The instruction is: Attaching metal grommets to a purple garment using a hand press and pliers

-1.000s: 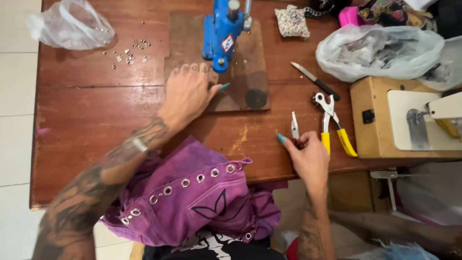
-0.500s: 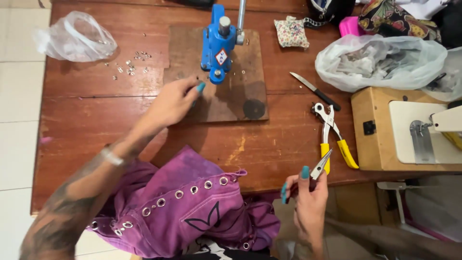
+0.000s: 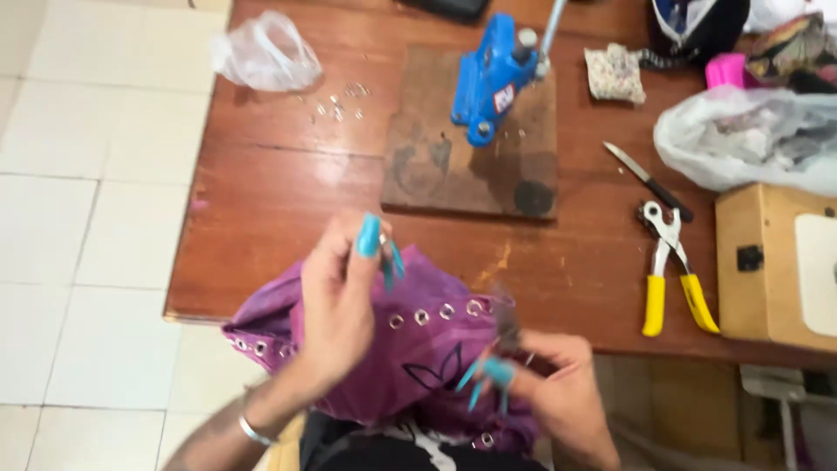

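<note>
While both hands are hovering over the purple garment (image 3: 410, 358) at the near edge of the surface (image 3: 261, 192), the left hand (image 3: 336, 305) is pinching something small between thumb and fingertips, too blurred to identify. The right hand (image 3: 558, 384) is closing its fingers around small pliers (image 3: 506, 327), tips pointing away from the person, just above the garment's row of metal eyelets (image 3: 436, 312). Farther right, yellow-handled punch pliers (image 3: 670, 270) and a knife (image 3: 649, 181) are lying on the surface. Beyond them, a blue hand press (image 3: 493, 74) is standing on a wooden board (image 3: 453, 166). Far left, loose eyelets (image 3: 336, 100) are lying beside a clear plastic bag (image 3: 266, 54).
</note>
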